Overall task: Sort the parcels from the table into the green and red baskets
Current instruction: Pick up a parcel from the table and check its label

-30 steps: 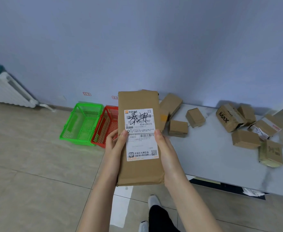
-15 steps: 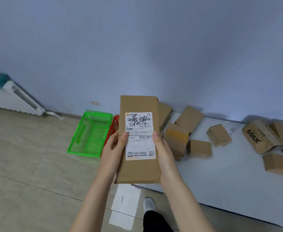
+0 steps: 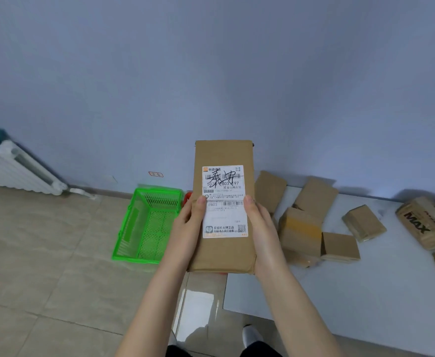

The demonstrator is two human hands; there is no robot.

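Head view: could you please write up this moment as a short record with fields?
held item: flat brown parcel, upright, its label facing the camera
left hand: grips the parcel's left edge, thumb on the front
right hand: grips the right edge, thumb on the front
green basket: on the floor, left of the parcel, nothing seen inside
red basket: mostly hidden behind the parcel, only a sliver shows
table: several loose parcels lie on it, among them the MAX box
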